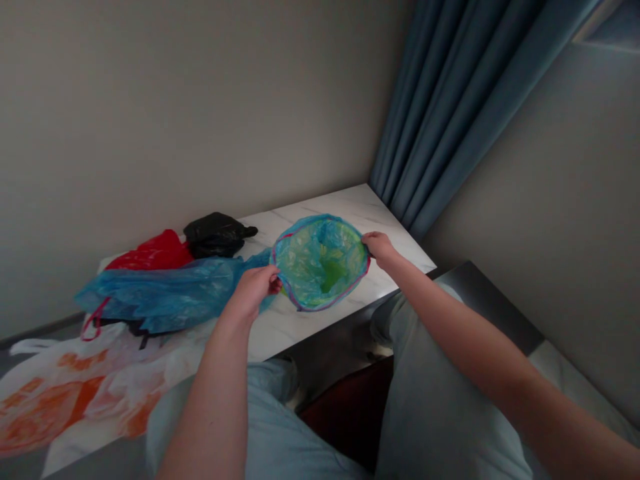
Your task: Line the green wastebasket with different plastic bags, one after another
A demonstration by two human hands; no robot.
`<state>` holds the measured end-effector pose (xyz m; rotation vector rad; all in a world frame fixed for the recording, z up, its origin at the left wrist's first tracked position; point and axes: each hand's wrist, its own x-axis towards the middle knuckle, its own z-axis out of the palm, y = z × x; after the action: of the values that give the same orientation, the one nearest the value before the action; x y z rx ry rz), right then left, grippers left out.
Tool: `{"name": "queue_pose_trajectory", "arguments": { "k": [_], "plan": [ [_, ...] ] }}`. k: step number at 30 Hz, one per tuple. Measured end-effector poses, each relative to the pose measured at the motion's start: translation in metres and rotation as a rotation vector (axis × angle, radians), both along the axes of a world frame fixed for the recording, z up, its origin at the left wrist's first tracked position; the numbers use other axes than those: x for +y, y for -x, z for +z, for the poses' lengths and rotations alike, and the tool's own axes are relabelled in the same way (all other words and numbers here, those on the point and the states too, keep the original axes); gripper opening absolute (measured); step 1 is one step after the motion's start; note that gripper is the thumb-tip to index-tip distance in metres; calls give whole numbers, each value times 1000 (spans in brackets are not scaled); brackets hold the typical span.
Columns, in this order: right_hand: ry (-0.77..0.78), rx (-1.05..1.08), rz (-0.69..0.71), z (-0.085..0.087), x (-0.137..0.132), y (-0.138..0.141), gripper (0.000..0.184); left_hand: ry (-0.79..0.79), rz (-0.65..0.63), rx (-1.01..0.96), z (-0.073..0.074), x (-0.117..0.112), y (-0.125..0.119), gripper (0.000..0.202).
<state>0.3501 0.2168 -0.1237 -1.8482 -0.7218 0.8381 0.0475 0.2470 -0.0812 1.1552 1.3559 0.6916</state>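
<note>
Forearms (210, 413) reach forward over knees in pale grey trousers (440, 393), and a dark red patch (345, 413) between the legs is too dim to make out. Behind everything rises a grey wall (175, 113), meeting a blue curtain (450, 113) in the corner. A white marble desk (365, 207) runs along the wall. Its near left end is covered by a white bag (65, 407) with orange print, which hangs past the edge and is cut off by the frame.

Directly between the hands, a blue-green plastic bag (320, 263) is held open above the desk, its round mouth with a reddish hem facing up. Both hands grip opposite sides of that hem: the left hand (250, 293) at the near side, the right hand (380, 248) at the far side, with the fingers partly hidden by the plastic. A flattened blue bag (160, 293) lies just beside the left hand; whether it joins the open bag cannot be told. Beyond it sit a red bag (150, 252) and a black bag (214, 235), touching.
</note>
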Motion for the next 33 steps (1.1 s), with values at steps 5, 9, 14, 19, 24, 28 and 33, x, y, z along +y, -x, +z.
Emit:
{"name": "queue_pose_trajectory", "arguments": {
  "k": [5, 9, 14, 19, 24, 28, 33],
  "plan": [
    [-124, -453, -75, 10, -4, 3, 16, 12, 39, 34, -3, 3, 1, 20],
    [-243, -485, 8, 21, -8, 10, 19, 24, -79, 40, -2, 0, -1, 26],
    [-418, -325, 81, 27, -8, 18, 16, 1, -171, 45, 2, -6, -5, 28],
    [-458, -125, 168, 31, -7, 19, 29, -13, -136, 82, -2, -1, -1, 26],
    [-350, -59, 108, 29, -10, 10, 57, -220, -25, 301, -16, 12, 7, 23],
    [-150, -165, 54, 25, -19, 3, 59, -407, 96, 229, -23, 21, 1, 51],
    [83, -405, 111, 28, -41, 3, 58, -517, 30, 289, -20, 27, -11, 31]
  ]
}}
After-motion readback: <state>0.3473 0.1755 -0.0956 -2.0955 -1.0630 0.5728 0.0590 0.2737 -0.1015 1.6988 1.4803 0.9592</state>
